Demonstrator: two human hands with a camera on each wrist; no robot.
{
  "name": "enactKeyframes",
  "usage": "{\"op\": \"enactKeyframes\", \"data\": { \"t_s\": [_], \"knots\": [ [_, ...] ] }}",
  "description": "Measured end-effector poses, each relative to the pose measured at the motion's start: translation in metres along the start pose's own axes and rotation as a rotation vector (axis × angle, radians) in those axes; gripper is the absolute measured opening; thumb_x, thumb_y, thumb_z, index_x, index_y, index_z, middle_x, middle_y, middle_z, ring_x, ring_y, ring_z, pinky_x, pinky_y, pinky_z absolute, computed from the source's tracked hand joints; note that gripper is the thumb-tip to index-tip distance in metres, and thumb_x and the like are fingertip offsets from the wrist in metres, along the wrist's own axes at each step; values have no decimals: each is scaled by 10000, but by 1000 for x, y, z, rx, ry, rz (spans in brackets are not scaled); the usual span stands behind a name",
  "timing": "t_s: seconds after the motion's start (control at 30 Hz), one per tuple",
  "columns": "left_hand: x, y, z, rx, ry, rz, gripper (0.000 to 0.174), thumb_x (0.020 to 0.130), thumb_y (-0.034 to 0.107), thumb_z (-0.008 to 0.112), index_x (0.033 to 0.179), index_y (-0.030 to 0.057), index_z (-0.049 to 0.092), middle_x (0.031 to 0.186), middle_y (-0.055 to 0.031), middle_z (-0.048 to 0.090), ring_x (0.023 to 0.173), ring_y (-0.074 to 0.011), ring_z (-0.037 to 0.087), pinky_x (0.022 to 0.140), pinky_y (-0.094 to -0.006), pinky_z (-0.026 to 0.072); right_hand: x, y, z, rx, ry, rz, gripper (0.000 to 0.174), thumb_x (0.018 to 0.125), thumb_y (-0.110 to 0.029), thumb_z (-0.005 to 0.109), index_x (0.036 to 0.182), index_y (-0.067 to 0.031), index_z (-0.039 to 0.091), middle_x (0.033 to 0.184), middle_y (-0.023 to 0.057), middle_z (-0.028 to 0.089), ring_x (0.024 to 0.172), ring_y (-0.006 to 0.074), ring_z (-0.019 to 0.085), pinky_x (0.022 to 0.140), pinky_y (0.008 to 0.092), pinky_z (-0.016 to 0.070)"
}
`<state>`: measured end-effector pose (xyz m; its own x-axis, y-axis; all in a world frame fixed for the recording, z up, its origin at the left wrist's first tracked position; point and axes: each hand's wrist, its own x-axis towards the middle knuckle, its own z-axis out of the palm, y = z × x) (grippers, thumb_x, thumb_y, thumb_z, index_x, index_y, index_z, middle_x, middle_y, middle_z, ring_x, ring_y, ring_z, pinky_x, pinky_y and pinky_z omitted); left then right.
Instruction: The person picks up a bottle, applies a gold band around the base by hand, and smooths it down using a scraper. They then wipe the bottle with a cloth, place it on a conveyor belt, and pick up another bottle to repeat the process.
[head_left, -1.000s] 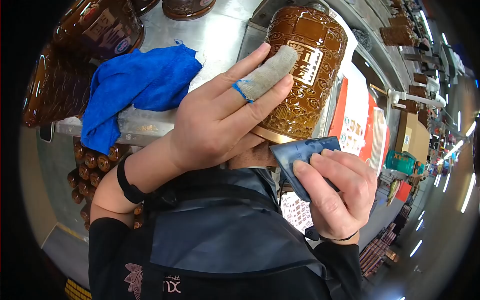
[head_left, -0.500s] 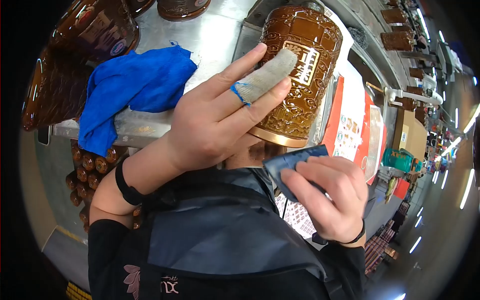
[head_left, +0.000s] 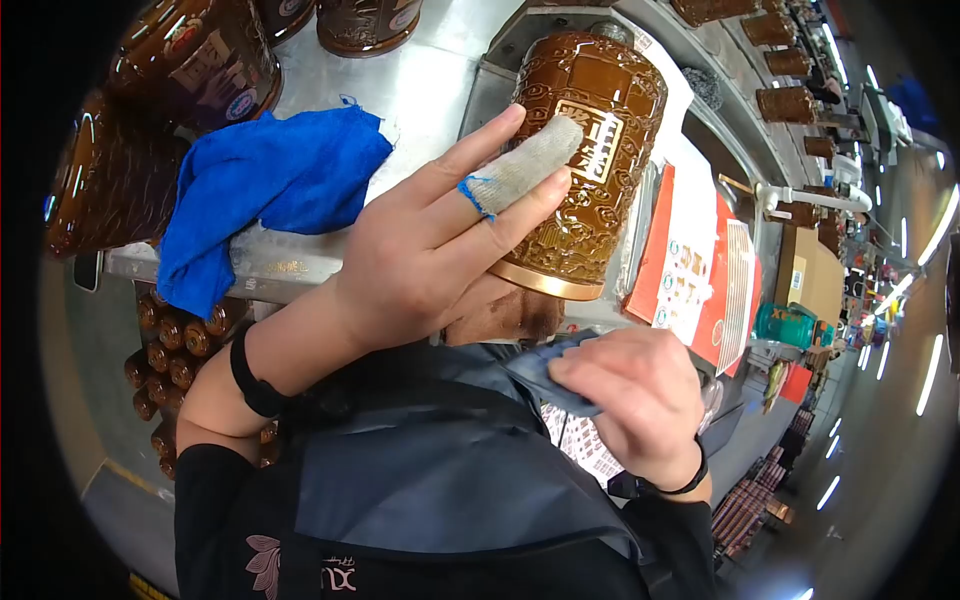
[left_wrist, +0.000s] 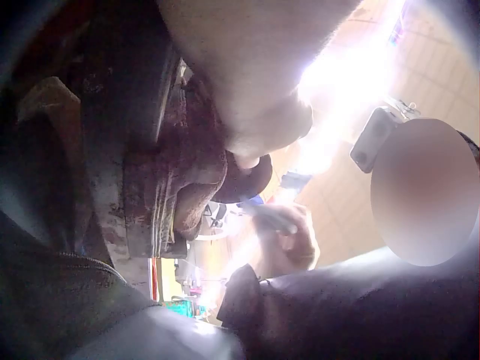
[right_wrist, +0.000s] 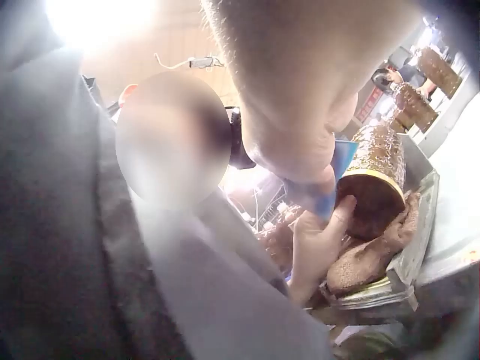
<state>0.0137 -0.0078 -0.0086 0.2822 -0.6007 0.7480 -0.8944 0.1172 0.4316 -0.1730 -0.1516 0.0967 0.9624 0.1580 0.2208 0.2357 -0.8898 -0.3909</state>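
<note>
In the head view a brown embossed jar [head_left: 590,90] with a gold rim lies tilted on a brown cloth [head_left: 510,318]. The left hand [head_left: 420,245] rests on it with straight fingers, one wearing a grey finger sleeve [head_left: 530,165]. Its thumb shows against the jar's base in the right wrist view, where the jar [right_wrist: 379,146] and left hand [right_wrist: 319,251] appear. Below the rim, apart from the jar, the right hand [head_left: 640,390] pinches a dark blue-grey sheet [head_left: 550,372], seen bright blue beside the fingers in the right wrist view [right_wrist: 343,159].
A blue cloth [head_left: 270,180] hangs over the metal table's edge [head_left: 285,265]. Large brown jars [head_left: 195,70] stand at upper left. Red and white printed sheets [head_left: 690,265] lie right of the jar. Many small brown jars [head_left: 170,360] sit below the table.
The right hand has moved left and down in the head view with the sheet, which shows less of its face. The left hand stays on the jar; both appear slightly further left.
</note>
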Motion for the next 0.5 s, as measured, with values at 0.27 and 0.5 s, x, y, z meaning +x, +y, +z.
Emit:
{"op": "enactKeyframes", "data": {
  "t_s": [0.27, 0.5],
  "knots": [
    [-26, 15, -32, -106, -102, -60, 436, 797, 77, 801, 1213, -2, 700, 1242, -212, 674, 1148, -391, 660, 946, -426, 569, -24, 20, -15, 515, 231, 838, 297, 984, 14, 551, 1272, -18, 618, 1030, 20, 661, 899, 74, 596, 817, 245, 494],
    [-28, 13, -31, 22, -158, 195, 343, 792, -13, 734, 1134, 1, 727, 1148, -200, 701, 1064, -365, 689, 870, -419, 595, 6, 88, -3, 588, 137, 627, 368, 1097, -307, 447, 964, -38, 660, 873, 52, 642, 875, 144, 579, 849, 306, 469]
  ]
}}
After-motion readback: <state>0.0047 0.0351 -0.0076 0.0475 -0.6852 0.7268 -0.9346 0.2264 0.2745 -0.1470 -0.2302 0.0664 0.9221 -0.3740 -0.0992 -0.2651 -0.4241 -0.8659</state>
